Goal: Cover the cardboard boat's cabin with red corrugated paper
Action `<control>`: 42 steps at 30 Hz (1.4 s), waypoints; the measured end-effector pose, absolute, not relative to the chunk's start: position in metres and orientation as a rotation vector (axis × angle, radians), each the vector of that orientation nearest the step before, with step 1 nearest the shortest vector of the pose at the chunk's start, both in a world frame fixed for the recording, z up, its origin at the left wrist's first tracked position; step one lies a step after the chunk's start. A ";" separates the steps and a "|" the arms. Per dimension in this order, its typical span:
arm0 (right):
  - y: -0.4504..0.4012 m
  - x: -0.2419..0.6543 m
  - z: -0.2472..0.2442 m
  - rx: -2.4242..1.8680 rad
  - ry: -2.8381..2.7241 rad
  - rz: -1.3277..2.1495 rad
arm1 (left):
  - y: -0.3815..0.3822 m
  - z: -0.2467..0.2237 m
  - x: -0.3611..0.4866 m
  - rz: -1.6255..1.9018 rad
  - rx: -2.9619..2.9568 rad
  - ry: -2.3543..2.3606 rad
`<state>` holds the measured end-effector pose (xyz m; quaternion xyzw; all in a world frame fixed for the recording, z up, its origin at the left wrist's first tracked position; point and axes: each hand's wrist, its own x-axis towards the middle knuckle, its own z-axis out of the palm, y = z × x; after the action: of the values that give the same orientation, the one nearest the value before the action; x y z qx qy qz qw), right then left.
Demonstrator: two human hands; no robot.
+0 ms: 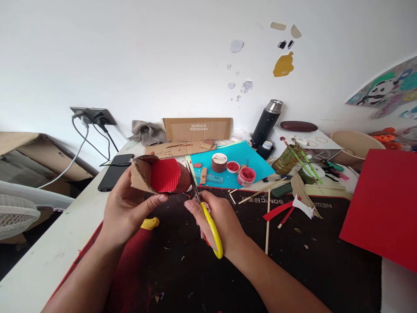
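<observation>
My left hand [125, 208] is closed around a small brown cardboard piece [140, 174], held up above the dark desk mat. Red corrugated lining [165, 175] shows inside its curved wall. In my right hand [220, 217] is a pair of scissors [211, 226] with yellow handles, its metal blades pointing up beside the right side of the cardboard piece. Whether the blades touch it I cannot tell. Below my left hand, a yellow object [150, 223] lies on the mat, partly hidden.
Behind my hands, a blue sheet [257, 158] carries open paint jars [246, 176] and a ruler [215, 179]. A black flask [266, 124] stands near the wall. Red card [384, 204] lies at right. A phone [112, 176] and a fan [16, 217] are at left.
</observation>
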<state>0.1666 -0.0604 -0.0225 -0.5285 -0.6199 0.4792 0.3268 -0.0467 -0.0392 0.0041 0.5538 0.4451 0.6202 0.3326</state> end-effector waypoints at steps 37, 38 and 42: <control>-0.052 0.171 -0.028 -1.100 -1.281 1.508 | -0.027 -0.004 -0.062 1.704 1.277 1.004; -0.051 0.171 -0.031 -1.061 -1.265 1.538 | -0.026 -0.003 -0.061 1.713 1.267 0.999; -0.049 0.174 -0.040 -1.007 -1.284 1.566 | -0.024 -0.004 -0.063 1.741 1.257 0.944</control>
<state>0.1737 -0.0493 -0.0405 -0.4030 -0.5137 0.6264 0.4258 -0.0627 -0.0240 -0.0039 0.4941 0.3708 0.6843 0.3873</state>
